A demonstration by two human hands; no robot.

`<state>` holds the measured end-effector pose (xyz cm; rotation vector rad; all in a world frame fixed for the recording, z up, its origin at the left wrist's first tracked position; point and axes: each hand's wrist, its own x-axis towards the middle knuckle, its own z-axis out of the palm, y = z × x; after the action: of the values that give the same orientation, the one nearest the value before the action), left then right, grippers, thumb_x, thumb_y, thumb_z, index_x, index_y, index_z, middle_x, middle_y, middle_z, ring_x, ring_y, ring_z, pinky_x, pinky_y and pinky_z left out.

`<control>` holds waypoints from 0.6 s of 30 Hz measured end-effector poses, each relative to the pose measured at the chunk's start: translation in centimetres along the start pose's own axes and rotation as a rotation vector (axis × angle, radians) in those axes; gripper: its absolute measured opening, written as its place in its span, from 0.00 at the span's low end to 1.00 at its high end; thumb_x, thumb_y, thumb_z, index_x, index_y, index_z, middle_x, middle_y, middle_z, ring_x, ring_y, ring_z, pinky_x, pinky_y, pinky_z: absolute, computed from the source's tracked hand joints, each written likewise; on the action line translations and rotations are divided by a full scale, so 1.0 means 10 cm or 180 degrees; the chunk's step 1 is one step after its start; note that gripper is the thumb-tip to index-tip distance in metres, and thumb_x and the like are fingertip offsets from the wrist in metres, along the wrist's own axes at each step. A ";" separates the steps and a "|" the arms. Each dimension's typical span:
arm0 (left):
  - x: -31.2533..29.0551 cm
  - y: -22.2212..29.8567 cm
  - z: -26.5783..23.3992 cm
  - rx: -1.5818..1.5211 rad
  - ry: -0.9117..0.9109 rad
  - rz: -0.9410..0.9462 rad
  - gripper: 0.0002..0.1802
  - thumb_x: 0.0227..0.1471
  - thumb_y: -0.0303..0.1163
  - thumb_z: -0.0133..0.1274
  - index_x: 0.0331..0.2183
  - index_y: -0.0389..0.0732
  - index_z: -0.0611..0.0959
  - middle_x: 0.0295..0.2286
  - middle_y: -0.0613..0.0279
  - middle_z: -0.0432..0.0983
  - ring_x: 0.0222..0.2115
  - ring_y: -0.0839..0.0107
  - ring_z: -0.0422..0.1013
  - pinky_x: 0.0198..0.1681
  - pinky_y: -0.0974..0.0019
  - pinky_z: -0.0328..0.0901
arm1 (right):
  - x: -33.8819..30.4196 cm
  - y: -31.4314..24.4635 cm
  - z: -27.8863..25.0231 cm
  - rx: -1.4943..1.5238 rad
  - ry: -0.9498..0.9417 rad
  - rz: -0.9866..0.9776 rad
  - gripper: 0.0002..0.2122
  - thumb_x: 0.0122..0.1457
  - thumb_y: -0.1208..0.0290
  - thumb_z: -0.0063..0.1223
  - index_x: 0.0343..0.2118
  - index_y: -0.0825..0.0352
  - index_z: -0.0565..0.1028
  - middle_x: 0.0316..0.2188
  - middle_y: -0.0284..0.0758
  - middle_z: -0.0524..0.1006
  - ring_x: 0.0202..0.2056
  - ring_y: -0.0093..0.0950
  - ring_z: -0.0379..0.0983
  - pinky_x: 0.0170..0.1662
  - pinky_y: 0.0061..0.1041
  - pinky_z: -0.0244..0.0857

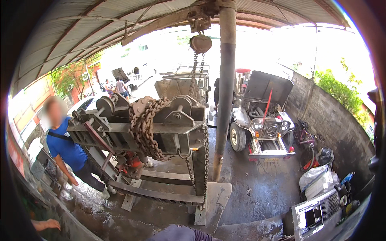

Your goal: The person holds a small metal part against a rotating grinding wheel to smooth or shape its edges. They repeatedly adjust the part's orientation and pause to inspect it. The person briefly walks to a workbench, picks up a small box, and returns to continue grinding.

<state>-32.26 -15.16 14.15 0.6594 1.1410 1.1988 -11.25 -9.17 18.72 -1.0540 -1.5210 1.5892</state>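
Observation:
Neither of my hands can be made out. Dark grey-purple cloth with stripes (181, 233) shows at the lower edge, and whose it is I cannot tell. In front stands a heavy steel press frame (177, 138), with a thick rusty chain (144, 126) wrapped around its top beam. A thinner chain (206, 168) hangs down its right side. A person in a blue shirt (66, 144) stands left of the frame, one arm lowered. At the lower left rim a bare hand (48, 224) reaches in from the left, seemingly another person's.
A chain hoist (200, 43) hangs overhead beside a thick post (225, 92). Beyond it a jeep (261, 116) stands with its hood raised. A bicycle (308, 154), white bags (317, 180) and a metal grille panel (317, 215) lie along the block wall (333, 114). The concrete floor looks wet.

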 end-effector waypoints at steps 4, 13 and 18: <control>-0.16 0.19 -0.17 0.0016 -0.0025 0.0289 0.16 0.58 0.41 0.61 0.37 0.37 0.88 0.27 0.63 0.81 0.25 0.74 0.75 0.28 0.65 0.70 | 0.10 -0.20 -0.14 -0.0356 0.0291 0.0063 0.05 0.58 0.73 0.62 0.31 0.69 0.80 0.21 0.30 0.77 0.21 0.18 0.68 0.26 0.19 0.61; -0.22 1.08 -0.19 0.0592 -0.0512 0.1620 0.11 0.55 0.35 0.63 0.37 0.38 0.87 0.28 0.62 0.80 0.25 0.73 0.74 0.26 0.63 0.67 | 0.02 -0.14 -0.34 -0.0270 0.0544 -0.0133 0.03 0.57 0.75 0.64 0.31 0.67 0.81 0.21 0.28 0.77 0.22 0.18 0.68 0.27 0.18 0.61; -0.30 1.65 0.12 0.0908 -0.0938 0.2973 0.10 0.54 0.31 0.65 0.38 0.39 0.87 0.28 0.61 0.79 0.25 0.72 0.74 0.25 0.62 0.66 | -0.15 -0.11 -0.43 -0.0288 0.0396 -0.0124 0.06 0.61 0.71 0.63 0.33 0.68 0.79 0.26 0.33 0.78 0.24 0.21 0.70 0.28 0.22 0.64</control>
<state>-37.15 -13.07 30.11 1.6441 0.7495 1.6327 -6.79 -8.55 19.99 -1.1443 -1.5317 1.4129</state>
